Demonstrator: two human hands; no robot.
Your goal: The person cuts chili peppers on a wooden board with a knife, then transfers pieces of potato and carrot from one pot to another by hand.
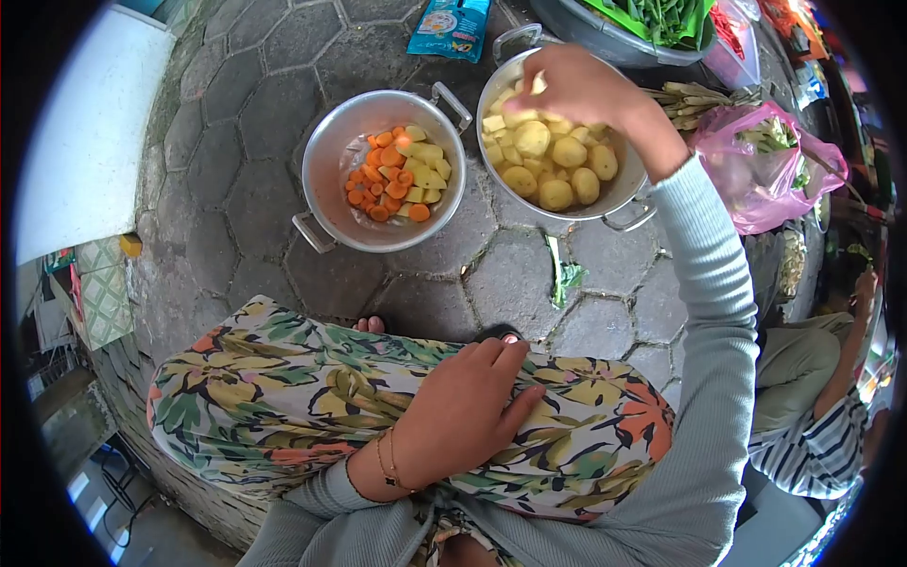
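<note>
Over the upper left part of a metal pot (pixel 635 181) is my right hand (pixel 581 87), its fingers curled towards the thumb; what they hold is too unclear to name. Peeled whole potatoes (pixel 556 195) and pale cut pieces (pixel 493 124) sit in liquid in that pot. To its left stands a second metal pot (pixel 324 189) with orange carrot slices (pixel 379 213) and potato chunks (pixel 427 151). My left hand (pixel 470 408) rests on the patterned cloth over my lap, empty, its thumb apart from the fingers.
A green leafy scrap (pixel 564 274) lies on the stone paving (pixel 510 274). Behind the pots are a blue packet (pixel 451 28) and a grey basin (pixel 605 40) with greens. A pink plastic bag (pixel 756 175) is at the right, near another person's arm (pixel 846 350).
</note>
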